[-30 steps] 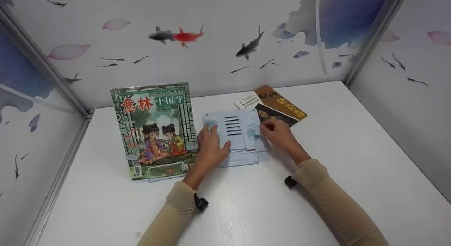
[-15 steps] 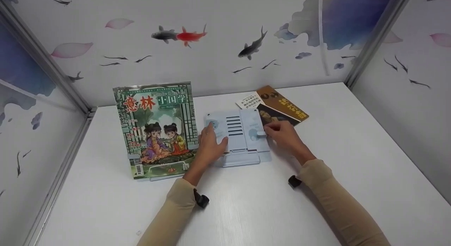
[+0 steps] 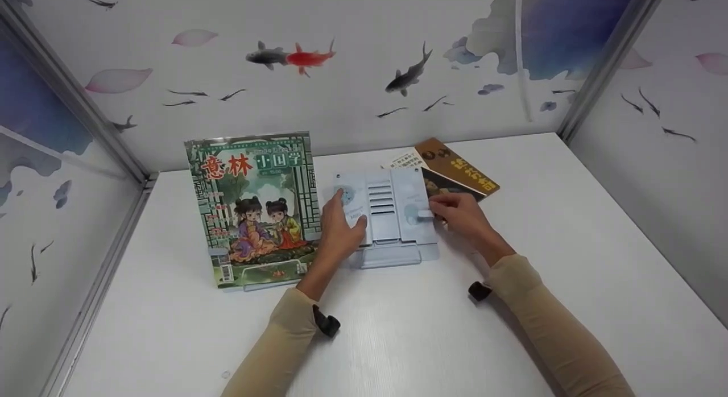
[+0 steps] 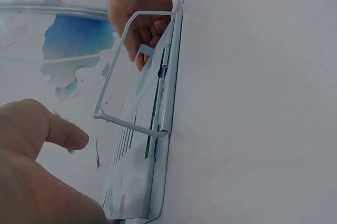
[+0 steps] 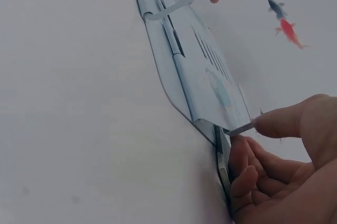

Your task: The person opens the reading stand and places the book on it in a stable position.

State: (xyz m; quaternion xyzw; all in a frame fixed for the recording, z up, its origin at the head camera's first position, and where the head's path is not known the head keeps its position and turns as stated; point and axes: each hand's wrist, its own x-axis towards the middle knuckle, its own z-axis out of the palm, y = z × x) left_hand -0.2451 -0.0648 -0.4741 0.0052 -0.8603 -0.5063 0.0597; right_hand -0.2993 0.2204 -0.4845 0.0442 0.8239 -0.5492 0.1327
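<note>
A pale blue folding book stand [image 3: 382,209], with a slotted middle, leans back slightly on the white table. My right hand [image 3: 460,215] pinches the small tab [image 5: 241,128] on its right edge between thumb and curled fingers. My left hand [image 3: 341,223] lies along the stand's left side, index finger straight over the panel. The left thumb [image 4: 68,133] is stretched out, apart from the stand in the left wrist view; the other left fingers are mostly hidden. A wire bracket [image 4: 113,66] juts from the stand's lower front.
A green illustrated magazine [image 3: 256,209] stands propped on a stand just left of my left hand. Behind the blue stand lie overlapping small books, one brown [image 3: 458,164]. Printed wall panels [image 3: 352,101] enclose the table's back and sides.
The stand's panel has tipped up, its top edge rising over more of the books behind. My right hand keeps its pinch; the left index finger has shifted slightly up the panel.
</note>
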